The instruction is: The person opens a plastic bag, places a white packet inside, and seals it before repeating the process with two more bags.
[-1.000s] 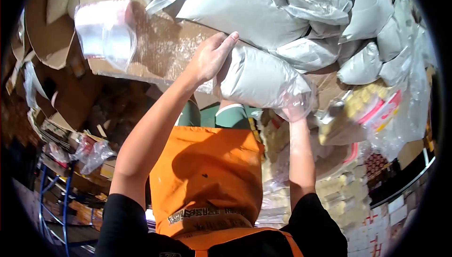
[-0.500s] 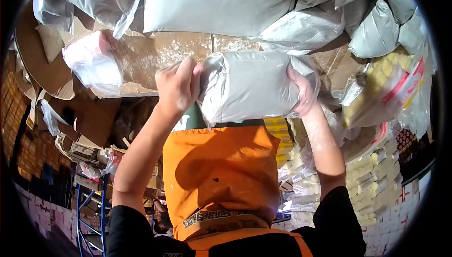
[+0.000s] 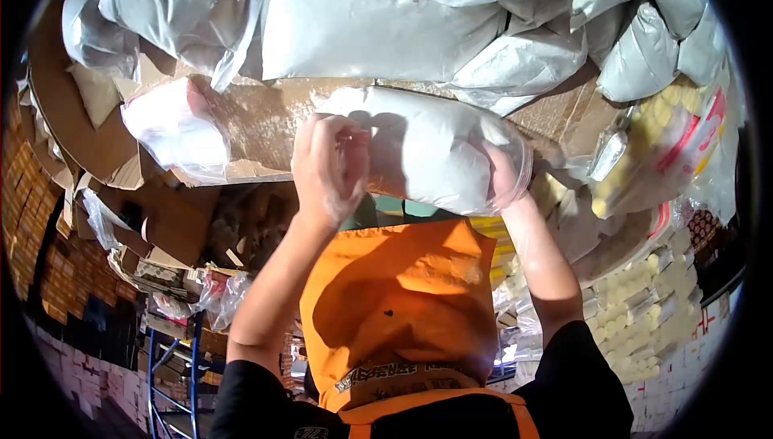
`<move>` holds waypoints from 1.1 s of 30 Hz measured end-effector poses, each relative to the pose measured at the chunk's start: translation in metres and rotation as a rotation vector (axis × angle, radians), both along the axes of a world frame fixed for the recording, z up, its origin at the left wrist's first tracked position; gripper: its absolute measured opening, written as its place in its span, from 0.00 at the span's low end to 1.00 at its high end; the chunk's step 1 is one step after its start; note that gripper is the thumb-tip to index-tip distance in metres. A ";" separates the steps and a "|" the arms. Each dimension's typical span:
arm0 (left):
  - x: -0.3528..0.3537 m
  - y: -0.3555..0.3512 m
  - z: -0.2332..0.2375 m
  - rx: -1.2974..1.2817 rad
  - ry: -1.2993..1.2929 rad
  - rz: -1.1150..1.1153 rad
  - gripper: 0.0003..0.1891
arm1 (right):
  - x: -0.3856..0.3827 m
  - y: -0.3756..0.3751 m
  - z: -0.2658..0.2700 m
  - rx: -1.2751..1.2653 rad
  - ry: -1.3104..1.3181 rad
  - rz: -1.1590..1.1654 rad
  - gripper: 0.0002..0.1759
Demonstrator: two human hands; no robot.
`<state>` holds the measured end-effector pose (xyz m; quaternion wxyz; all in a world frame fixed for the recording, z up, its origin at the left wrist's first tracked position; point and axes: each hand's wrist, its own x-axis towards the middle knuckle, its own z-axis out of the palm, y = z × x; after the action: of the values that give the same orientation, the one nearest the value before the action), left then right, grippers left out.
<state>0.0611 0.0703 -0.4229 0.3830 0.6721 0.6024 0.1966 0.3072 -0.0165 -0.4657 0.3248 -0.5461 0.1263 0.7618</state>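
Note:
A clear plastic bag filled with pale grey-white powder (image 3: 439, 149) lies crosswise in front of me, at the edge of the cardboard. My right hand (image 3: 504, 172) grips its right end, fingers against the filled part and loose clear film around the wrist. At the bag's left end is my left hand (image 3: 328, 167), its fingers curled in. Whether a bit of film sits between those fingers is hidden. Just below the bag hangs my orange apron (image 3: 394, 286).
Filled powder bags (image 3: 362, 24) are piled along the far side. The cardboard surface (image 3: 254, 121) carries white dust and a stack of clear bags (image 3: 177, 129) at left. A bag of yellowish pieces (image 3: 644, 153) stands at right. A blue metal frame (image 3: 173, 375) is at lower left.
The powder bag has turned, its smooth, rounded side now showing. My left hand has shifted right and its grip has changed from a tight pinch to looser curled fingers. My right hand stays on the bag.

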 end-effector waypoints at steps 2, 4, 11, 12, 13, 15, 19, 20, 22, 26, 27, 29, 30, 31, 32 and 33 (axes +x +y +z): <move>0.011 -0.002 0.013 -0.049 0.071 -0.148 0.15 | -0.005 -0.001 0.006 -0.196 -0.186 -0.052 0.24; 0.030 -0.015 0.028 -0.184 -0.069 -0.152 0.14 | -0.022 0.003 0.010 -0.123 -0.212 -0.181 0.26; 0.042 -0.062 0.068 -0.892 -0.306 0.302 0.10 | -0.052 -0.018 0.048 0.508 -1.010 0.371 0.25; 0.040 -0.066 0.072 -0.815 -0.258 0.187 0.15 | -0.051 -0.026 0.045 0.530 -0.973 0.389 0.24; 0.041 -0.063 0.076 -0.729 -0.178 0.102 0.19 | -0.052 -0.039 0.034 0.574 -0.976 0.381 0.23; 0.047 -0.050 0.089 -0.623 -0.022 -0.043 0.27 | -0.062 -0.042 0.038 0.559 -1.008 0.367 0.21; 0.069 -0.026 0.103 -0.720 0.193 -0.296 0.35 | -0.065 -0.053 0.038 0.255 -0.440 0.027 0.20; 0.076 -0.026 0.106 -0.797 0.281 -0.395 0.35 | -0.065 -0.057 0.040 0.154 -0.249 -0.082 0.20; 0.081 -0.041 0.103 -0.742 0.313 -0.385 0.28 | -0.066 -0.054 0.042 -0.037 0.136 -0.297 0.19; 0.074 -0.052 0.094 -0.623 0.245 -0.334 0.16 | -0.078 -0.024 0.064 0.295 -0.195 0.025 0.23; 0.072 -0.051 0.091 -0.556 0.242 -0.339 0.13 | -0.083 -0.027 0.062 0.282 -0.339 0.111 0.25; 0.063 -0.051 0.085 -0.555 0.124 -0.365 0.13 | -0.088 -0.040 0.039 0.592 -0.618 0.331 0.30; 0.059 -0.051 0.083 -0.560 0.000 -0.383 0.13 | -0.090 -0.025 0.046 0.591 -0.619 0.322 0.30; 0.056 -0.049 0.081 -0.558 0.005 -0.391 0.13 | -0.092 0.001 0.063 0.478 -0.622 0.226 0.30; 0.054 -0.047 0.079 -0.506 -0.111 -0.427 0.13 | -0.094 0.015 0.070 0.363 -0.623 0.132 0.30; 0.052 -0.047 0.077 -0.454 -0.226 -0.458 0.12 | -0.096 0.017 0.057 0.558 -0.412 0.107 0.32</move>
<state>0.1130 0.0231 -0.3456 0.6214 0.6616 0.4179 0.0397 0.2112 0.0007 -0.4087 0.4400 -0.5843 -0.1837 0.6567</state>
